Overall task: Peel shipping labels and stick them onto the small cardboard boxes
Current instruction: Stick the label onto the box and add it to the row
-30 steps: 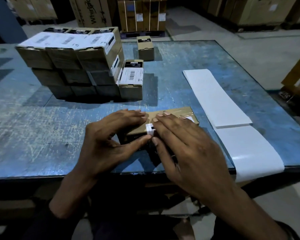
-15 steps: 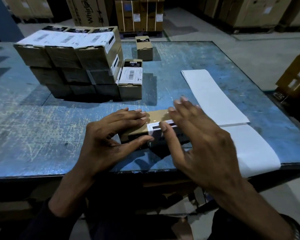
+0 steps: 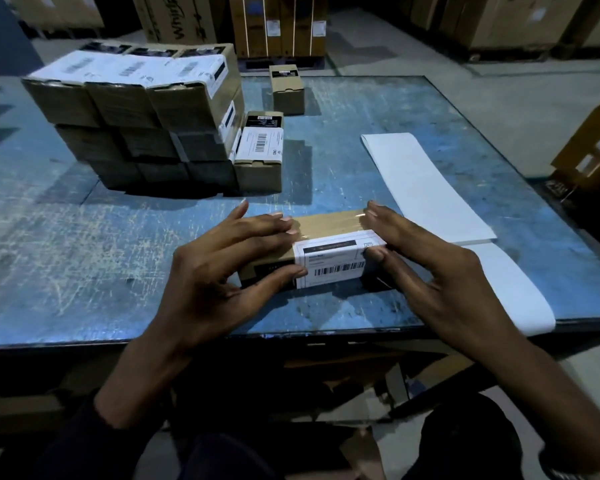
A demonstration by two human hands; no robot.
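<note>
Scuffed blue paint covers the worktable (image 3: 84,258) in a dim warehouse, its dark near edge running just below the person's wrists. Between the hands lies a small cardboard box (image 3: 319,225) of brown card, glossy tape across its top, set close to that near edge. A white shipping label (image 3: 333,263) with a barcode wraps over the box's front upper edge. The left hand (image 3: 222,271) grips the box's left end, fingers across the top and thumb on the front face. The right hand (image 3: 437,271) has straight fingers along the box's right end, its thumb pressing the label flat. Beyond the left hand stands a three-tier stack of labelled boxes (image 3: 136,112), with one labelled box (image 3: 258,157) touching its right side and a lone box (image 3: 287,87) farther back. Right of the right hand, a white strip of label backing (image 3: 426,188) runs toward the near edge and droops over it; bare tabletop lies open between strip and stack.
</note>
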